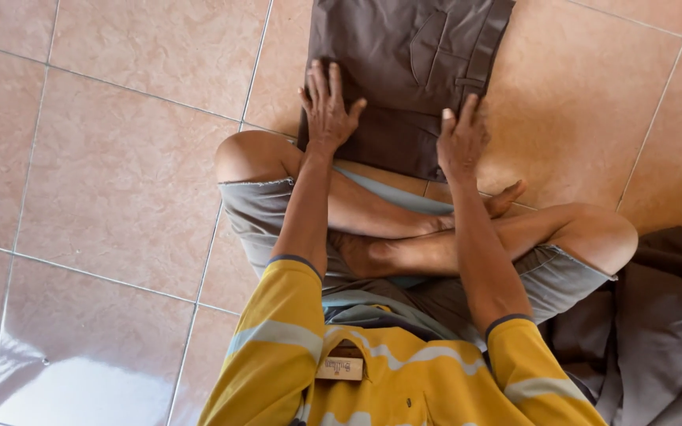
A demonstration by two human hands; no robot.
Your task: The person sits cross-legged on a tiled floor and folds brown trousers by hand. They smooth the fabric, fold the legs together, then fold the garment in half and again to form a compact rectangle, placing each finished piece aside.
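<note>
Seated cross-legged on tiled floor (104, 181). Brown trousers (404, 55) lie folded flat ahead of knees, waistband and back pocket up. Left hand (327, 106) spread, palm pressing near left edge; right hand (459, 138) flat, fingers loosely together, on near right corner. Judged: fold mostly done, smoothing left. Grey cloth pile (657, 315) at right. 0 containers in view.
</note>
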